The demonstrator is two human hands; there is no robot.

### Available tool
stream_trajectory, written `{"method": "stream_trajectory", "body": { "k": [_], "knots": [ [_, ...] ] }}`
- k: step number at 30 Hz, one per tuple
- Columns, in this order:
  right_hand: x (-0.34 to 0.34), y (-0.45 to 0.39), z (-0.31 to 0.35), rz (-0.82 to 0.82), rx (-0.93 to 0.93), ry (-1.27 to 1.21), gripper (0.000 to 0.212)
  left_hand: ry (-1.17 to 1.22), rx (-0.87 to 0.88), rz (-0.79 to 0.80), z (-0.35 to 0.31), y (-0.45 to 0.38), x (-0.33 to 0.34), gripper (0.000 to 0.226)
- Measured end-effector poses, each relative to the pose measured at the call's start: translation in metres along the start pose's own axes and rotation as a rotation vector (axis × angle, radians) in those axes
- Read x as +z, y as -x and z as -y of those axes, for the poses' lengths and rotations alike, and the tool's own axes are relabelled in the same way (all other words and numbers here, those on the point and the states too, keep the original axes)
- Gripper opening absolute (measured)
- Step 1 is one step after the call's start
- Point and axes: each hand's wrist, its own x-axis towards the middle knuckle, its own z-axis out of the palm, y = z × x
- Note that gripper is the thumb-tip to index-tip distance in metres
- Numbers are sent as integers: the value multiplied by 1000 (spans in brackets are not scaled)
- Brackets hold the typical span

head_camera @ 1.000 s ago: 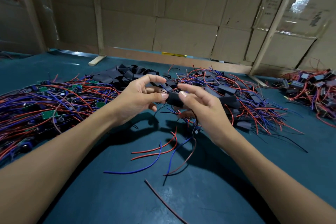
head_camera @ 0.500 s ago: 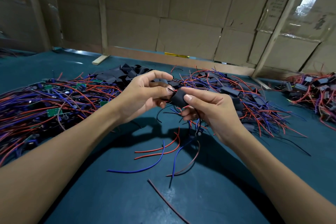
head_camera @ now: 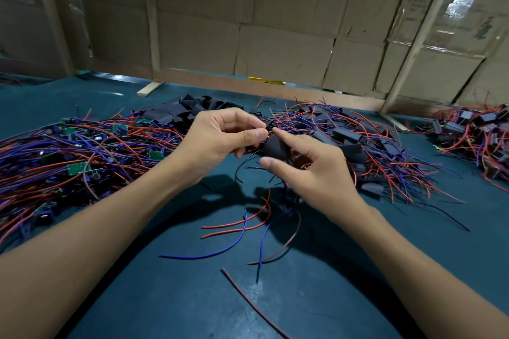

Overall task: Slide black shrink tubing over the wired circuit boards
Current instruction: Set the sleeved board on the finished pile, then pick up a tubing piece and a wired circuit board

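A short piece of black shrink tubing [head_camera: 275, 148] is held in the air between both hands, above the table's middle. My right hand [head_camera: 311, 170] grips it between thumb and fingers, index finger stretched along its top. My left hand [head_camera: 220, 137] pinches the tubing's left end, where thin wires come out. Red, blue and black wires [head_camera: 256, 226] hang from the tubing down onto the table. The circuit board inside the tubing is hidden.
Bare green boards with red and blue wires [head_camera: 77, 151] are heaped at the left. Loose black tubing pieces [head_camera: 181, 111] lie behind my left hand. Sleeved boards [head_camera: 358, 146] pile up right of my hands, another heap [head_camera: 473, 132] at the far right. Cardboard wall behind; teal table [head_camera: 179, 297].
The camera has tilted, so both hands sit a little higher in view. My right index finger has lifted and straightened along the tubing. Both hands stay on the tubing.
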Motion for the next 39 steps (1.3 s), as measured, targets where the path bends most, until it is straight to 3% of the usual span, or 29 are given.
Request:
{"method": "stream_trajectory", "body": {
  "k": [2,6,9,12,17,22,29,32,39],
  "knots": [
    [4,2,2,-31,-93,152,59,-29,16,21,-1,1,4,12],
    [6,0,9,13,-54,217,55,-13,23,47,-2,6,20,11],
    [3,1,10,50,-10,242,42,19,32,50,-6,7,27,12],
    [1,-1,8,-7,30,263,14,138,22,17,-10,6,27,9],
    [-4,-7,3,-11,101,190,34,402,-20,-18,-24,4,19,11],
    [-11,-15,6,53,249,-74,55,528,-30,-40,-31,1,11,13],
    [-14,-17,13,267,532,-793,48,574,-67,-92,-27,0,19,5],
    [-15,-16,18,364,626,-983,46,616,-85,-135,-26,-1,17,6],
    [-6,-15,23,457,728,-1292,63,770,-138,-232,-27,-4,14,5]
  ]
}}
